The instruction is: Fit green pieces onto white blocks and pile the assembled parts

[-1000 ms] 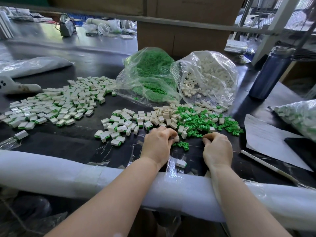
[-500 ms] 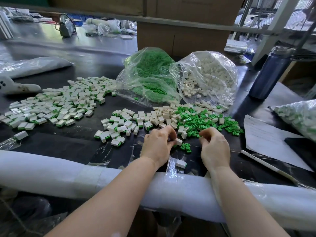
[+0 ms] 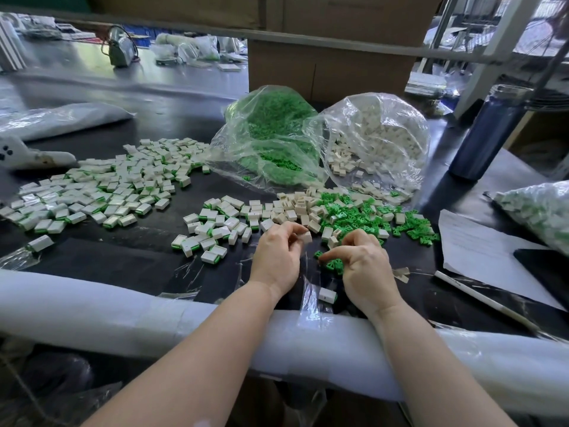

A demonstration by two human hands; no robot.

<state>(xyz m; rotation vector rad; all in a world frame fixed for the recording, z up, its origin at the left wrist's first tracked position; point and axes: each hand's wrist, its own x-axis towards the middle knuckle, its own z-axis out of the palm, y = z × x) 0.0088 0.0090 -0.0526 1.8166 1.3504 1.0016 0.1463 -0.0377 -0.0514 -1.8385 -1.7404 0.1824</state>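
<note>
Left hand (image 3: pixel 277 257): we pinch a white block (image 3: pixel 306 237) at the fingertips, just above the tabletop (image 3: pixel 129 260).
Right hand (image 3: pixel 365 266): our fingers curl onto a green piece (image 3: pixel 334 265) lying close by.
Slip risk: both parts are small; a skewed press could pop one loose.
Mix-up risk: dropped parts could land among the finished pile (image 3: pixel 215 229) beside us.

Assembled parts (image 3: pixel 101 192) left; loose pieces (image 3: pixel 348 211) centre (bags (image 3: pixel 323 140) behind).
</note>
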